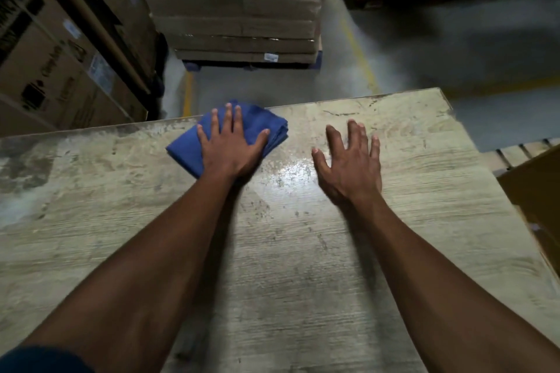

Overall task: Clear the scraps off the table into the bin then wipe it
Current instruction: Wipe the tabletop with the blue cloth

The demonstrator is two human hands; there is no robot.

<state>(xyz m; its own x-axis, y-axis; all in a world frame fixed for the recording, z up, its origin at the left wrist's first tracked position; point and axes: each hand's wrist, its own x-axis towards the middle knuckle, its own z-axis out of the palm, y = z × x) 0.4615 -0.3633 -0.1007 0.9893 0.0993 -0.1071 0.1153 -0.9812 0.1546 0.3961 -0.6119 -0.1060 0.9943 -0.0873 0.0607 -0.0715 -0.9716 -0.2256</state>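
A folded blue cloth [188,148] lies near the far edge of the worn wooden table [303,251]. My left hand [231,147] presses flat on top of the cloth with fingers spread. My right hand [348,163] rests flat on the bare tabletop to the right of the cloth, fingers apart, holding nothing. I see no scraps on the table and no bin in view.
Wrapped stacks of flat cardboard [236,3] stand on a pallet beyond the table. Large cardboard boxes [54,63] line the left side. Another box [536,191] sits at the table's right edge. The grey floor has yellow lines [359,54].
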